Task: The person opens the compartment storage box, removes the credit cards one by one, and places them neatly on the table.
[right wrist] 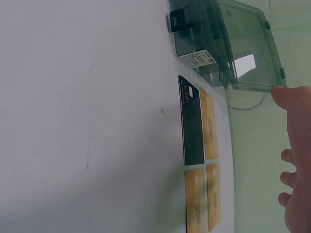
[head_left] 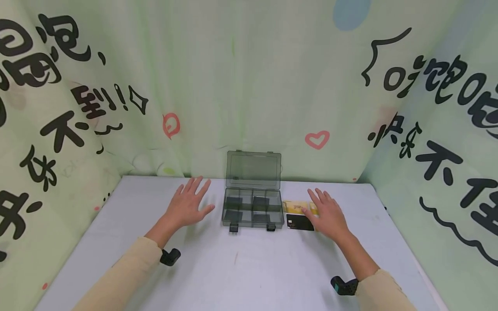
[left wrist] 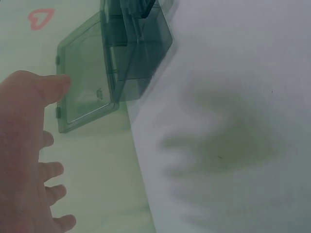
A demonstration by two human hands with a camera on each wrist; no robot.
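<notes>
A grey see-through divided box (head_left: 253,224) stands on the table with its lid (head_left: 253,170) raised. Dark squares show in its compartments; what they are I cannot tell. To the box's right lie a black card (right wrist: 193,126) marked VIP and three gold cards (right wrist: 210,126), laid flat in two rows. My left hand (head_left: 188,206) hovers left of the box with its fingers spread, holding nothing. Over the right end of the cards my right hand (head_left: 328,216) is held with fingers extended, partly hiding them in the head view. In its wrist view, that hand (right wrist: 302,150) appears apart from the cards.
The white table (head_left: 241,272) meets a pale green printed curtain (head_left: 253,86) behind the box, and curtain also hangs at both sides. Two latches (head_left: 233,227) stick out from the box's front edge. Black devices (head_left: 170,257) are worn at both wrists.
</notes>
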